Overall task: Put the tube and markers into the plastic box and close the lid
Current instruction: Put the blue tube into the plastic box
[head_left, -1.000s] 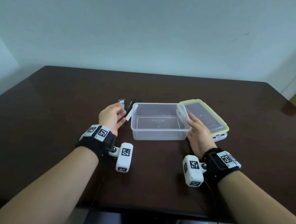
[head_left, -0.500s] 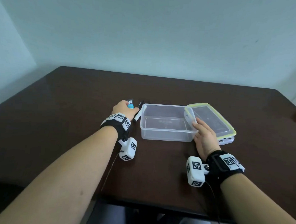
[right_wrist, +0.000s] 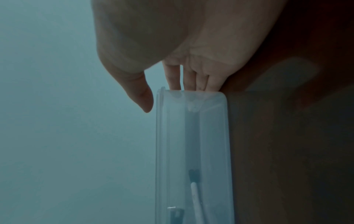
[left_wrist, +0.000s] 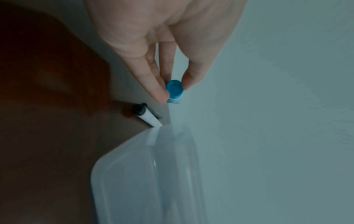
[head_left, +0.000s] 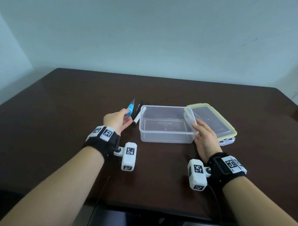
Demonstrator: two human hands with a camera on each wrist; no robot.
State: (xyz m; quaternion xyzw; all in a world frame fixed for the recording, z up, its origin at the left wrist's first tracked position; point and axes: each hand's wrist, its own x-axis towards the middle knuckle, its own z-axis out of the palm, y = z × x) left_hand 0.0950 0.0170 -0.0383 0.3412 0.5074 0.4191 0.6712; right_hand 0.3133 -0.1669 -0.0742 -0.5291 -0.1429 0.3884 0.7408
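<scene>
Left hand (head_left: pixel 116 120) pinching the blue-capped tube (head_left: pixel 130 108) at its cap between thumb and fingertips (left_wrist: pixel 160 94), lifted off the dark brown table (head_left: pixel 60 126), just left of the clear plastic box (head_left: pixel 166 128). Black-and-white markers (head_left: pixel 137 115) lying on the table beside the box's left wall. Right hand (head_left: pixel 205 138) against the box's right end, fingers straight. Yellow-rimmed clear lid (head_left: pixel 210 121) propped against the box's right side.

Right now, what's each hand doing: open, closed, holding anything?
Left hand: pinches the tube by its blue cap end.
Right hand: open, straight fingers against the box at its right end, gripping nothing.
</scene>
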